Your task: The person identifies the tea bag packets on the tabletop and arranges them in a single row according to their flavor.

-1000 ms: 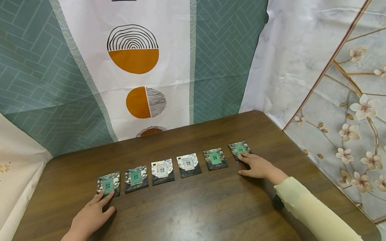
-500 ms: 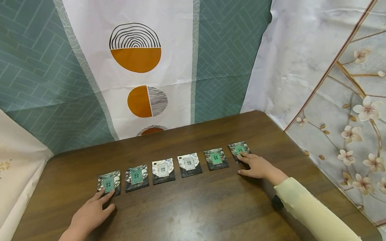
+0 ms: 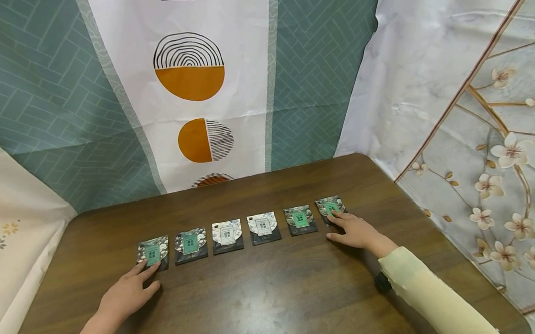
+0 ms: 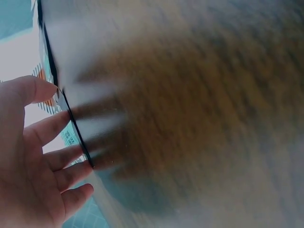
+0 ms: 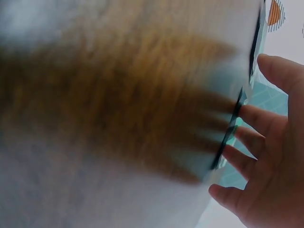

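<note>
Several flat square sachets lie in a slightly slanting row across the brown table. Fingertips of my left hand [image 3: 126,295] rest on the lower edge of the leftmost sachet [image 3: 152,252], dark with a green label; the fingers are extended. At the other end, my right hand [image 3: 354,231] touches the rightmost green-labelled sachet [image 3: 329,205] with outstretched fingers, covering its lower right part. Between them lie a green-labelled sachet [image 3: 191,244], two white-labelled ones, a left one [image 3: 227,234] and a right one [image 3: 263,226], and another green-labelled sachet [image 3: 300,217].
The wooden table [image 3: 255,288] has rounded far corners. Behind it hangs a green and white patterned cloth [image 3: 227,88]. A floral marble-print sheet [image 3: 477,176] borders the right side, a cream cloth [image 3: 21,225] the left.
My right hand and the rightmost sachet have slid slightly left, narrowing the gap to the neighbouring sachet. The left hand stays on its sachet. The head view has shifted a little.
</note>
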Demonstrator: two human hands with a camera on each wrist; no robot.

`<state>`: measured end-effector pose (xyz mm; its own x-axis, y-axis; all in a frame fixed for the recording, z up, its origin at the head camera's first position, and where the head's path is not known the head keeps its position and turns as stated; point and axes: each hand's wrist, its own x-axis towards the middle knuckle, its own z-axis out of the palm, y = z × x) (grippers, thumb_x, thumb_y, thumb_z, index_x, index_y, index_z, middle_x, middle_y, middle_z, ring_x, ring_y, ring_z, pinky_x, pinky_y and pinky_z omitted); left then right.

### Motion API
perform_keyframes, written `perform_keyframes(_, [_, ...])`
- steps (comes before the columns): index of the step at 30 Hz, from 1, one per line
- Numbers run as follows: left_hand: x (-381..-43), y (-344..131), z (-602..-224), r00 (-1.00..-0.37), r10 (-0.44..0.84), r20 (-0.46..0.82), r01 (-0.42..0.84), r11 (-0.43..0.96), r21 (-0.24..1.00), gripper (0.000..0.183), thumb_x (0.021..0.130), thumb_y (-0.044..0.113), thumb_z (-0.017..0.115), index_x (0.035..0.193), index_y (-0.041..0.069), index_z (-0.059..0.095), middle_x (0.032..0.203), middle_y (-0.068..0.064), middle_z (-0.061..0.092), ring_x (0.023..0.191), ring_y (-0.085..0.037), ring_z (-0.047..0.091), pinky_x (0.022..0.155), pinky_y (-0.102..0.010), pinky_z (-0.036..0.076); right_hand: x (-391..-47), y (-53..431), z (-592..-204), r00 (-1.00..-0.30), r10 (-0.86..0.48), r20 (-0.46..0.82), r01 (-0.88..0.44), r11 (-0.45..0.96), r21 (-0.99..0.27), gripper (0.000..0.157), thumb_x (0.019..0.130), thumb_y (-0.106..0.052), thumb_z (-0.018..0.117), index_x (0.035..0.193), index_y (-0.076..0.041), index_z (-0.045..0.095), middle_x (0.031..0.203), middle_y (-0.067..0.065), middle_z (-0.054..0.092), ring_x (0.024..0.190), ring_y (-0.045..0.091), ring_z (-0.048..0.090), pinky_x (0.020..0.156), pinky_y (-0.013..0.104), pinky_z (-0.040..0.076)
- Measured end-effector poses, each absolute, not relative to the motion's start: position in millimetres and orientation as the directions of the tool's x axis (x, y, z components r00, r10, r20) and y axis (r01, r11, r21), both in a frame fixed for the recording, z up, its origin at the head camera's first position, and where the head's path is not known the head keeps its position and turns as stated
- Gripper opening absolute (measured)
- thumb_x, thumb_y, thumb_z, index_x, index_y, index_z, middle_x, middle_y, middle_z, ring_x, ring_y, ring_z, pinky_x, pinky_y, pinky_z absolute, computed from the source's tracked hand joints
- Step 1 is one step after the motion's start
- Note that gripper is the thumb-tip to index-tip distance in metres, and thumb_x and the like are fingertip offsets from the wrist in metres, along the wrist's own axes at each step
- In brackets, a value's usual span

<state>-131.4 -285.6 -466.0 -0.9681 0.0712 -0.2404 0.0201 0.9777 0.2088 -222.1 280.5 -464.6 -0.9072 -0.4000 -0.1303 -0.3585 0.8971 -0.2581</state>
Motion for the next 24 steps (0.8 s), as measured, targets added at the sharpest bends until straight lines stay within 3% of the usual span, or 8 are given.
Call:
perform_keyframes(15, [-133,-290,-461,-0.974,0.093,-0.207,0.044,0.972,0.229,0.057,0.099,0.037,0.057,0.146,0.003,0.055,0.15,-0.041,0.042,0.132,-0.064,0.046,0.096,-0.071,0.047,-233,274,-467,-0.922,-0.382,-0.059,-0.355,0.899,-0.256,0.058,0.101,-0.041,0.06,0.145,-0.003,0.057,0.153,0.026,0.051,0.14,0.053,0.046,0.107,0.078,0.036])
perform_keyframes(24, [-137,-293,-458,-0.979,0.121,-0.166,0.081,0.969,0.232,0.053,0.101,0.038,0.057,0.141,0.004,0.06,0.148,-0.039,0.047,0.131,-0.063,0.047,0.094,-0.072,0.046,-241,276,-465,-0.912,-0.41,-0.007,-0.392,0.878,-0.273,0.048,0.1,-0.036,0.062,0.132,0.0,0.066,0.14,0.027,0.06,0.133,0.051,0.052,0.106,0.068,0.044])
